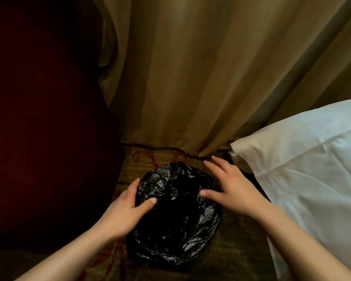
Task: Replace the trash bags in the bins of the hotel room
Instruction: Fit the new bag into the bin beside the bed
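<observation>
A round bin stands on the carpet at the lower middle, wholly covered by a crumpled black trash bag pulled over its rim and sunk into its mouth. My left hand lies against the bag's left rim, fingers down the outer side and thumb over the top edge. My right hand hovers at the right rim with fingers spread and straight, its thumb touching the bag's inner fold.
A dark red armchair fills the left side, close to the bin. Tan curtains hang behind it to the floor. A white pillow juts in from the right. Patterned carpet surrounds the bin.
</observation>
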Demonstrator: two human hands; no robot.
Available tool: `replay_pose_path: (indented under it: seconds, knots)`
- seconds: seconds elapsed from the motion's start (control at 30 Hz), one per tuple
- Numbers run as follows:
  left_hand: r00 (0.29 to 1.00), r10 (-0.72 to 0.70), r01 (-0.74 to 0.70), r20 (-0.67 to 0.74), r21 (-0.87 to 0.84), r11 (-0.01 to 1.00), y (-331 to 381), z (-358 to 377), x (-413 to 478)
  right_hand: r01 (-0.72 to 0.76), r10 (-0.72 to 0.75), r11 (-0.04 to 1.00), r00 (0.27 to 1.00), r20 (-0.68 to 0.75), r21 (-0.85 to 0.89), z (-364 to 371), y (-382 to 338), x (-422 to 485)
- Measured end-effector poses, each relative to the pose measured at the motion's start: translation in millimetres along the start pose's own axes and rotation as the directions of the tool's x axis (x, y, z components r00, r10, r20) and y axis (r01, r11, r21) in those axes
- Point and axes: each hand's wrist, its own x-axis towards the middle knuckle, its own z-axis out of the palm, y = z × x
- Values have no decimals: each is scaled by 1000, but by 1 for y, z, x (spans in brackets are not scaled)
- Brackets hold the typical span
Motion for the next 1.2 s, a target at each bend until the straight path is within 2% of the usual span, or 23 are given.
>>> replay_pose_path:
  seconds: [0.07, 0.13, 0.2, 0.27, 0.33, 0.4, 0.47, 0.53, 0.6, 0.67, 0.7, 0.73, 0.77, 0.83, 0.87, 0.9, 0.93, 1.0, 1.07, 1.13, 1.2]
  knots:
    - [991, 88, -80, -97, 87, 993, 5, 1, -6, 198, -195, 978, 980, 44, -69, -6, -11, -27]
    - [969, 213, -179, -128, 232, 956, 13, 2, -10, 387, -369, 918, 912, 177, -82, -7, -25, -44]
    - [957, 287, -249, -45, 385, 889, 15, 5, -12, 498, -453, 861, 842, 294, -98, -6, -34, -51]
    - [951, 301, -296, 73, 503, 812, 12, 11, -12, 511, -443, 853, 818, 366, -108, -4, -32, -54]
    - [946, 291, -319, 140, 544, 776, 4, 17, -15, 469, -386, 873, 834, 393, -137, 2, -24, -56]
    - [949, 274, -315, 156, 528, 789, -2, 17, -17, 392, -295, 908, 849, 439, -146, 11, -17, -54]
    - [954, 261, -301, 149, 514, 804, -6, 15, -19, 291, -181, 949, 815, 550, -119, 18, -11, -49]
    - [957, 247, -288, 149, 526, 800, -4, 13, -22, 115, -55, 992, 793, 607, -59, 19, -1, -47]
    - [959, 236, -285, 160, 521, 805, -3, 10, -24, -23, 45, 999, 849, 527, -48, 14, 12, -42]
    - [956, 243, -294, 166, 518, 803, -1, 7, -25, -163, 154, 987, 948, 280, 9, 7, 23, -37]
    - [948, 282, -317, 149, 538, 781, 0, 6, -24, -214, 194, 966, 971, 137, 147, 6, 26, -34]
    - [928, 354, -355, 117, 566, 744, 3, 4, -24, -230, 226, 926, 973, 49, 299, 5, 25, -32]
    - [886, 457, -414, 82, 586, 697, 5, 3, -23, -223, 225, 901, 974, 38, 371, 5, 19, -29]
    - [753, 652, -546, 92, 642, 539, 13, 4, -21, -194, 165, 942, 978, 126, 273, 13, 5, -24]
    - [703, 693, -582, 160, 689, 431, 16, 5, -18, -167, 136, 964, 978, 158, 205, 20, 0, -21]
    - [710, 657, -589, 252, 724, 359, 21, 6, -16, -164, 135, 973, 975, 177, 161, 26, -2, -17]
    - [767, 561, -555, 312, 761, 336, 26, 7, -13, -177, 151, 973, 973, 173, 150, 30, -1, -13]
    - [890, 325, -422, 320, 848, 321, 26, 11, -8, -212, 182, 961, 968, 173, 177, 29, 3, -9]
    - [944, 149, -328, 296, 899, 291, 28, 11, -6, -242, 196, 942, 959, 205, 233, 29, 8, -7]
    - [939, 180, -337, 294, 893, 298, 34, 7, -9, -238, 186, 939, 958, 218, 248, 27, 11, -9]
    - [911, 310, -369, 271, 871, 323, 37, 6, -10, -226, 179, 944, 963, 200, 240, 28, 13, -9]
